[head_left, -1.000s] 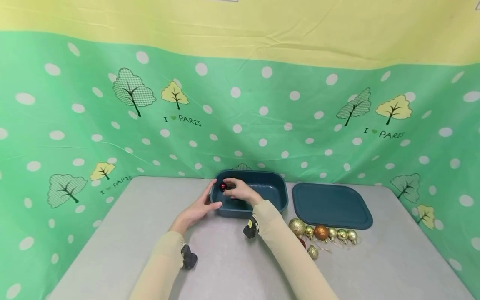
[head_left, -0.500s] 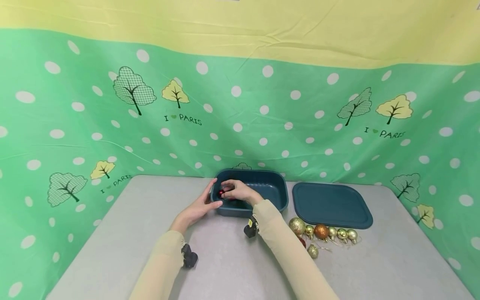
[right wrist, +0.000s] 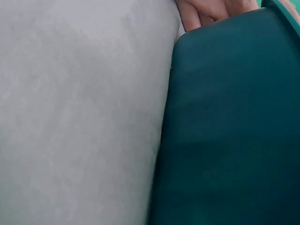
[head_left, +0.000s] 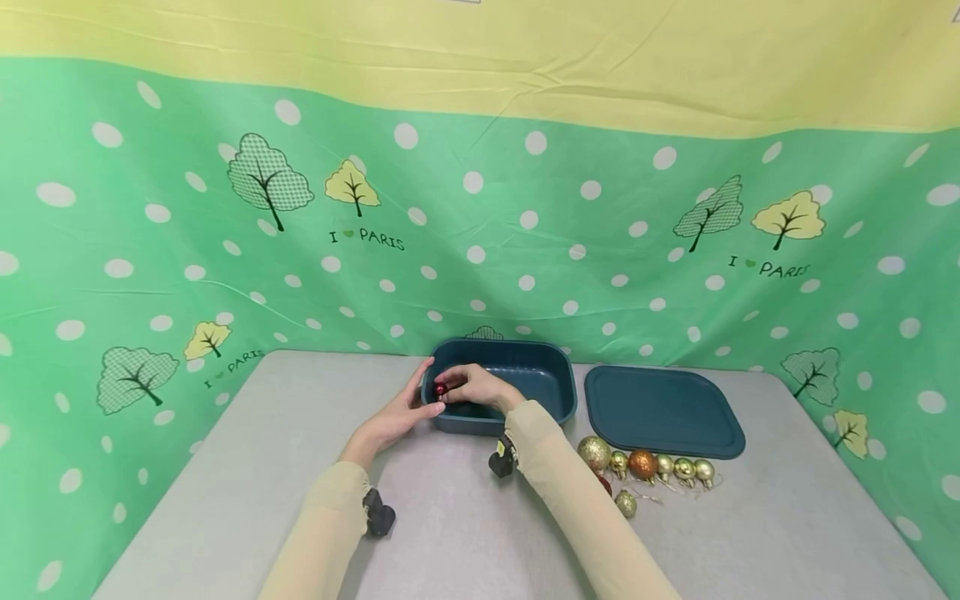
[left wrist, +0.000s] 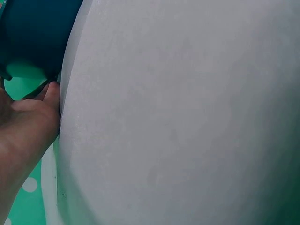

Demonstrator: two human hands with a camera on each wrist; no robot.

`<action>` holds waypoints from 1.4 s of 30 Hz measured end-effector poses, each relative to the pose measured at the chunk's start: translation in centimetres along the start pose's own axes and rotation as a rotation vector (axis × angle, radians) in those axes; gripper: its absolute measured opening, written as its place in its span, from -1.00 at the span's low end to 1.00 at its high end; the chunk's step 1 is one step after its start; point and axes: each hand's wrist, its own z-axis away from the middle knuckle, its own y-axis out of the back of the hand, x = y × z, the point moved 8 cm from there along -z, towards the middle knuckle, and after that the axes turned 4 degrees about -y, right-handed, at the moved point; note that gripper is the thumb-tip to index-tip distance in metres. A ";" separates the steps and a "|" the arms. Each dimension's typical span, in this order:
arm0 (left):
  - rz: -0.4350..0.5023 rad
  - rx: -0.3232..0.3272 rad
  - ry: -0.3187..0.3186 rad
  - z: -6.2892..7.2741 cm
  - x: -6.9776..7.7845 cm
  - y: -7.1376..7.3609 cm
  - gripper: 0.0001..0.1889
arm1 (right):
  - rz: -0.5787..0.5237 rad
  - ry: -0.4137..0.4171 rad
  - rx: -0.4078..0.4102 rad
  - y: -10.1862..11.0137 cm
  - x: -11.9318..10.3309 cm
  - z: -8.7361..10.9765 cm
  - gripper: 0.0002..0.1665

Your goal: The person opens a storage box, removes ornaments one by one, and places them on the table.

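Observation:
A dark blue rectangular box [head_left: 558, 417] stands at the back of the table. My right hand [head_left: 476, 386] reaches down inside its left end and pinches a small shiny red bauble [head_left: 440, 389] between thumb and fingers. At the outside of that same end, my left hand [head_left: 392, 420] rests with fingers stretched along the wall and the thumb at the front rim. In the left wrist view, the left hand [left wrist: 33, 112] is beside the box wall [left wrist: 42, 33]. Only the box's outer wall [right wrist: 229, 112] and the left hand's fingers [right wrist: 192, 16] show in the right wrist view.
A matching flat lid [head_left: 663, 412] lies right of the box. In front of it sit several gold baubles [head_left: 594, 452], an orange one [head_left: 642, 463] and a dark red one [head_left: 604, 485], partly hidden by the right sleeve. A green patterned curtain [head_left: 525, 225] hangs behind the table.
My right hand has lowered the red bauble deeper into the box's left end, slightly towards me. My left hand stays where it was.

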 end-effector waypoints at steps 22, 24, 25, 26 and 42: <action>-0.012 0.003 0.002 0.1 -0.5 -0.1 -0.11 | -0.233 -0.012 0.125 1.2 0.0 0.9 -0.62; -0.014 0.003 0.011 0.2 -0.6 -0.1 -0.11 | -0.232 -0.003 0.131 1.3 -0.2 1.2 -0.62; -0.017 0.005 0.015 0.2 -0.5 -0.1 -0.11 | -0.234 0.002 0.135 1.3 -0.3 1.3 -0.62; -0.019 0.007 0.020 0.2 -0.5 -0.1 -0.11 | -0.235 0.006 0.139 1.5 -0.4 1.4 -0.62; -0.070 0.008 0.031 -0.1 -0.4 0.1 -0.11 | -0.195 0.045 0.151 2.8 -1.1 4.6 -0.61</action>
